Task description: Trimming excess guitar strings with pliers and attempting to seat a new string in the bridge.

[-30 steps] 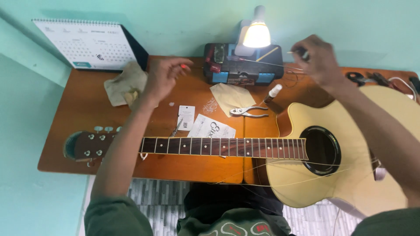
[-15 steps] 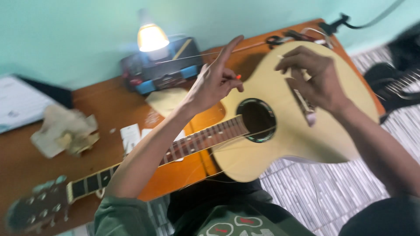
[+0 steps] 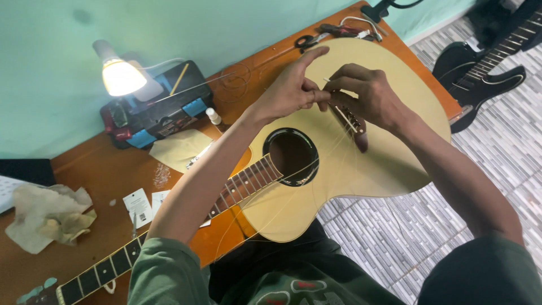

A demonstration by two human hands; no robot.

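Observation:
A pale yellow acoustic guitar (image 3: pixel 389 164) lies across my lap and the wooden desk (image 3: pixel 107 175), neck running to the lower left. Both hands meet above its dark bridge (image 3: pixel 354 121). My left hand (image 3: pixel 293 87) pinches a thin guitar string (image 3: pixel 324 81) between thumb and finger, index finger raised. My right hand (image 3: pixel 367 96) grips the same string end just over the bridge. Loose strings (image 3: pixel 316 164) trail across the sound hole (image 3: pixel 291 156).
A lit desk lamp (image 3: pixel 118 73) stands on a black and blue tool case (image 3: pixel 161 110) by the green wall. Crumpled cloth (image 3: pixel 48 214), paper packets (image 3: pixel 138 206), a small white bottle (image 3: pixel 213 116) and scissors (image 3: pixel 307 40) lie on the desk. A black electric guitar (image 3: pixel 485 73) rests on the tiled floor.
My view swung right toward the guitar body. Both hands left the far side of the desk and came together over the bridge, pinching a string.

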